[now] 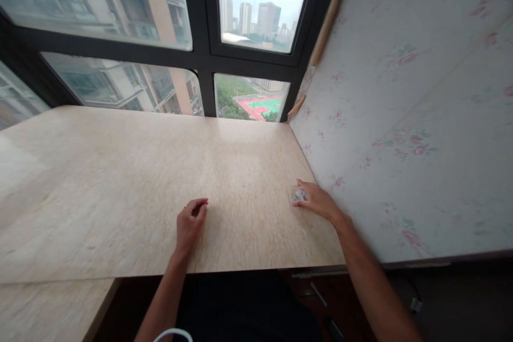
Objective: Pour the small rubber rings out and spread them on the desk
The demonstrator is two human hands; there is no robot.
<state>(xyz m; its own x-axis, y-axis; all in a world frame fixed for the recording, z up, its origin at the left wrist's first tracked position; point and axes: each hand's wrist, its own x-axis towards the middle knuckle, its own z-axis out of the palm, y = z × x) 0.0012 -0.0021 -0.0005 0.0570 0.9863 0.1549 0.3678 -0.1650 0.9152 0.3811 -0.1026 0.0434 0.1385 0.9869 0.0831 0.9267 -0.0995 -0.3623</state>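
Note:
My right hand (318, 201) is at the right side of the beige marble-patterned sill. Its thumb and fingers close around a small clear box (298, 195), with light and coloured bits showing inside. The box is on or just over the sill; I cannot tell which. To the left, my left hand (192, 222) hovers low over or rests on the sill, thumb and fingertips pinched together. Whatever may be between those fingertips is too small to make out.
The marble-patterned sill (132, 187) stretches wide to the left. Dark-framed windows (204, 53) stand along its back. A wall with flowered paper (404, 144) closes off the right side. At the bottom edge shows part of a white loop (173, 331).

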